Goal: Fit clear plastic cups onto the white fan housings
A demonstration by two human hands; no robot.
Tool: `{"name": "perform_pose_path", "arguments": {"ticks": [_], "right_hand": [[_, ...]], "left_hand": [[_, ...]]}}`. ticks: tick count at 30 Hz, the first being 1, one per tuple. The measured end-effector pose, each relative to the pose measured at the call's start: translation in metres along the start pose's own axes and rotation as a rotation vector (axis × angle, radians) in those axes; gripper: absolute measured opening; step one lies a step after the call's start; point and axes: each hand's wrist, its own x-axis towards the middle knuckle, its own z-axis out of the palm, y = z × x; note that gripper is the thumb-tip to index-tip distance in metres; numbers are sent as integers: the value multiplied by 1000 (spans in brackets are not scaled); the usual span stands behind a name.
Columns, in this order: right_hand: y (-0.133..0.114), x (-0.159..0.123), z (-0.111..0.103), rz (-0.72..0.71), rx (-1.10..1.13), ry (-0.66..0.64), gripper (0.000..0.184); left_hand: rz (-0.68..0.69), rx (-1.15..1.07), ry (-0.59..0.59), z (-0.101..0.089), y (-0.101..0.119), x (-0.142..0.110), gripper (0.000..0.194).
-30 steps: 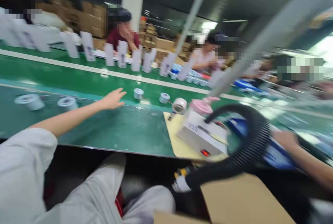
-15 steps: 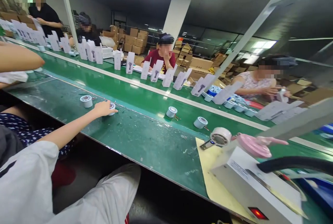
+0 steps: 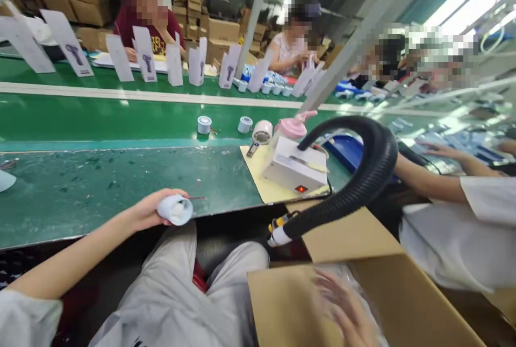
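A long green table (image 3: 100, 180) was in front of you, with a big open brown box (image 3: 290, 304) on your right. Your right hand (image 3: 344, 304) was blurry by clear plastic (image 3: 357, 285) at the box, so I could not tell its grip. Your left hand (image 3: 151, 208) was wrapped around a little pale blue cup (image 3: 177, 210) at the table's near edge.

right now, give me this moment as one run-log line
left hand: holds pale-blue part by green table edge | right hand: blurred, at open cardboard box | white unit: red switch lit
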Motion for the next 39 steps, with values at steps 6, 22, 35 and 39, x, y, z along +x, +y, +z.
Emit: {"name": "perform_pose_path", "arguments": {"ticks": [6, 22, 35, 39], "right_hand": [[-86, 0, 117, -502, -295, -144, 54], [-99, 11, 122, 107, 400, -302, 38], [-91, 4, 105, -261, 234, -342, 34], [-91, 1, 103, -208, 293, -365, 36]], "left_hand": [[-78, 196, -425, 82, -35, 22, 42], [554, 583, -494, 77, -71, 9, 62], [223, 289, -492, 82, -59, -13, 82], [362, 368, -537, 79, -57, -15, 83]]}}
